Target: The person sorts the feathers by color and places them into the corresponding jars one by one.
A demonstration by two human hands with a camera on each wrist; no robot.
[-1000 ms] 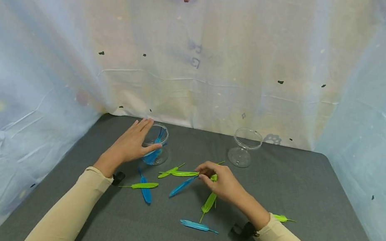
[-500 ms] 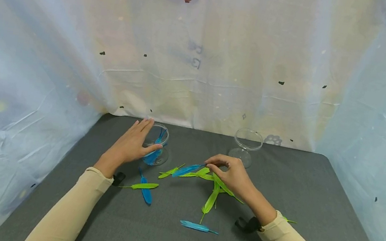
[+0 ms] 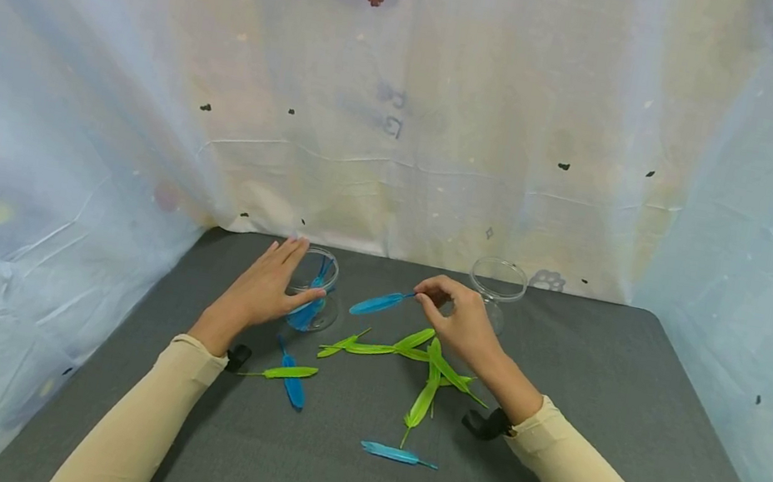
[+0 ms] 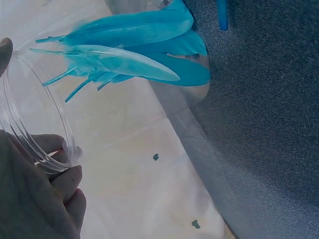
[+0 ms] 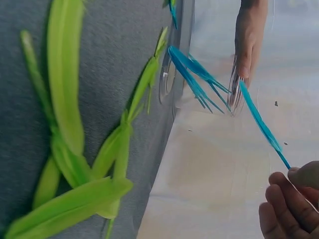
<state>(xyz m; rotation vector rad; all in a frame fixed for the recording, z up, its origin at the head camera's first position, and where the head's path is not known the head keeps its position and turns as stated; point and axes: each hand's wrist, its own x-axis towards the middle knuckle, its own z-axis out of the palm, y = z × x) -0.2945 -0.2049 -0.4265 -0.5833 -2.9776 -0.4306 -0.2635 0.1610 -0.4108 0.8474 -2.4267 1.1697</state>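
Note:
My left hand [image 3: 258, 286] grips the rim of a clear footed cup [image 4: 65, 134], thumb on one side and fingers on the other. Several blue feathers [image 4: 144, 55] stand in that cup, their quills toward its mouth. Between thumb and fingertips my right hand [image 3: 461, 320] pinches the quill end of a single blue feather [image 3: 376, 303]. This feather is raised above the table, its vane pointing left to the cup; in the right wrist view its tip overlaps the left hand. Green feathers [image 3: 373, 349] lie in a loose cluster below it.
A second clear footed cup [image 3: 496, 298] stands at the back right, its base partly hidden by my right hand. Nearer on the grey table lie a green feather [image 3: 282, 372] across a blue one [image 3: 293, 391], and a light blue feather [image 3: 398, 454]. Patterned curtains hang behind.
My right hand has lifted the blue feather off the table, up and away from the green cluster toward the back. The left hand has stayed at the cup.

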